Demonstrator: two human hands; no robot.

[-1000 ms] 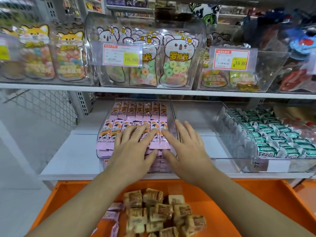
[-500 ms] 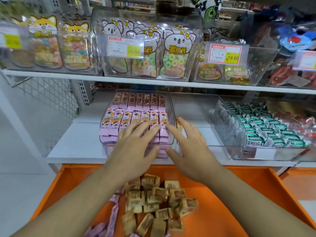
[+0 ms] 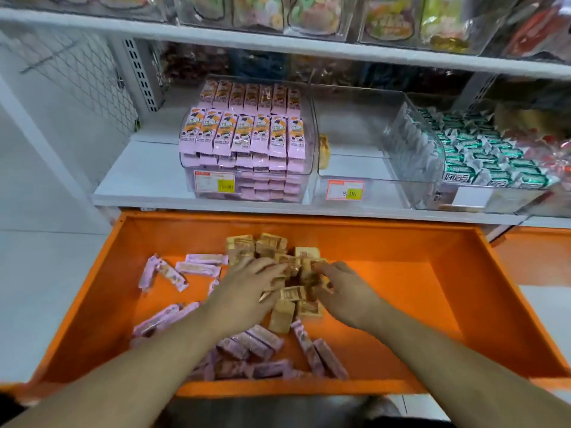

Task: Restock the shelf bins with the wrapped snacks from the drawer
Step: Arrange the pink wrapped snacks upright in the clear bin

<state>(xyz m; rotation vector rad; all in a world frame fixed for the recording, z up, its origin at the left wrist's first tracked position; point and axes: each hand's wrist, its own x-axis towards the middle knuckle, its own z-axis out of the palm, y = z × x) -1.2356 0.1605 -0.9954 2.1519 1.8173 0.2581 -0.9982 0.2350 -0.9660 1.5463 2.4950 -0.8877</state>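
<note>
Down in the orange drawer (image 3: 432, 304), pulled out under the lower shelf (image 3: 139, 180), loose pink wrapped bars (image 3: 197, 268) lie scattered over the left and front of the floor, some flat, some overlapping. Just right of them, near the middle of the drawer, sits a heap of tan wrapped snacks (image 3: 256, 245), small blocks tumbled at every angle.

The left hand (image 3: 247, 288) lies palm down on the left side of that heap, fingers stretched forward and a little spread, their tips touching the tan wrappers; it looks relaxed, pressing rather than gripping. The right hand (image 3: 343, 291) is on the right side of the heap with its fingers bent inward, thumb and fingertips closing on one of the tan snacks. The frame is blurred there, so exactly which piece it pinches cannot be made out.

Above the drawer, on the shelf, the left clear bin (image 3: 310, 168) is packed with tidy rows of pink bars standing on end, a price tag on its front. Beside it, the middle clear bin (image 3: 383, 176) is nearly bare, with one tan snack (image 3: 323, 151) against its left wall and a price tag (image 3: 345, 189) on its front. Touching that, the right bin (image 3: 432, 168) holds green-and-white wrapped sweets (image 3: 482, 162).
</note>
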